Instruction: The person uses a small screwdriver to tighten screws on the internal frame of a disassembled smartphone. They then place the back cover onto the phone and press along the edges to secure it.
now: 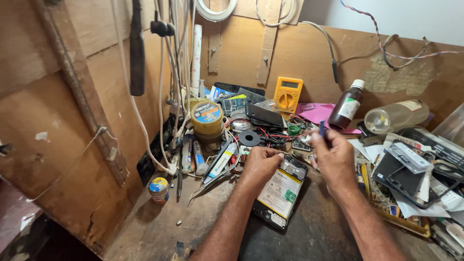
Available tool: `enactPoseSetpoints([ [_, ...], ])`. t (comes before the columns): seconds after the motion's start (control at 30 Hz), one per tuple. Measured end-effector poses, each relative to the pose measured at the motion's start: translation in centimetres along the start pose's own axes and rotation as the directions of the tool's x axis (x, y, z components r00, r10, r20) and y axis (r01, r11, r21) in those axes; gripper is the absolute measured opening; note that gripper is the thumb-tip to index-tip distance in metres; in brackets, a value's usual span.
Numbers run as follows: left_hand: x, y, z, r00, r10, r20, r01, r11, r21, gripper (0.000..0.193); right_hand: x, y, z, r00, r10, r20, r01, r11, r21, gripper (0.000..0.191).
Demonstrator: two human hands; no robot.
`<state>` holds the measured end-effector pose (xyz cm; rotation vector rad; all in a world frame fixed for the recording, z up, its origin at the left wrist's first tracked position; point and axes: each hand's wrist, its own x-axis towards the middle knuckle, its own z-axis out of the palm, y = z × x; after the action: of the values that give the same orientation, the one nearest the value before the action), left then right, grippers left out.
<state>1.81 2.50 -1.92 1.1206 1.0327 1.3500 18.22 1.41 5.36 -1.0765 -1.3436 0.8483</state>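
My left hand (261, 164) sits just below the middle of the frame, fingers curled in over the upper left corner of an opened phone (282, 191) that lies back-up on the table (159, 227), its yellowish battery and bare boards showing. The fingertips are pinched close together at the phone's top edge; whether they grip anything small there I cannot tell. My right hand (333, 157) hovers just right of the phone, closed around a thin blue-tipped tool (322, 128) that sticks up out of my fingers.

Above the hands, toward the upper middle, stands a yellow multimeter (288, 94) against the wooden back wall, with a brown bottle (346, 107) to its right and a clear bottle (395, 117) lying on its side beyond that. A round yellow tin (207, 117) stands left of centre, tweezers (209, 181) below it, and a small jar (158, 189) sits at the lower left.
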Motion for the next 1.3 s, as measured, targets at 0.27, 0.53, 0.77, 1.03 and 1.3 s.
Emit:
enactPoseSetpoints([
  [0.27, -0.5, 0.8, -0.4, 0.999, -0.026, -0.022, 0.027, 0.999, 0.045, 0.024, -1.8, -1.6, 0.3, 0.859, -0.512, 0.02, 0.504, 0.836, -0.216, 0.015],
  [0.53, -0.8, 1.5, -0.4, 0.997, -0.042, -0.068, 0.048, 0.995, 0.089, 0.024, -3.0, -2.3, 1.5, 0.883, -0.47, 0.001, 0.468, 0.879, -0.094, 0.014],
  [0.77, -0.6, 1.4, -0.2, 0.996, -0.036, -0.077, 0.041, 0.996, 0.073, 0.023, -3.5, -2.2, 2.5, 0.853, -0.518, 0.063, 0.52, 0.854, -0.018, 0.029],
  [1.03, -0.5, 1.2, -0.1, 0.995, -0.047, -0.092, 0.054, 0.996, 0.077, 0.023, -3.8, -2.0, 2.8, 0.839, -0.535, 0.103, 0.542, 0.838, -0.058, 0.035],
  [1.3, -0.7, 1.6, -0.1, 0.997, -0.025, -0.072, 0.031, 0.996, 0.085, 0.023, -3.9, -2.0, 2.8, 0.839, -0.534, 0.11, 0.542, 0.838, -0.069, 0.034],
])
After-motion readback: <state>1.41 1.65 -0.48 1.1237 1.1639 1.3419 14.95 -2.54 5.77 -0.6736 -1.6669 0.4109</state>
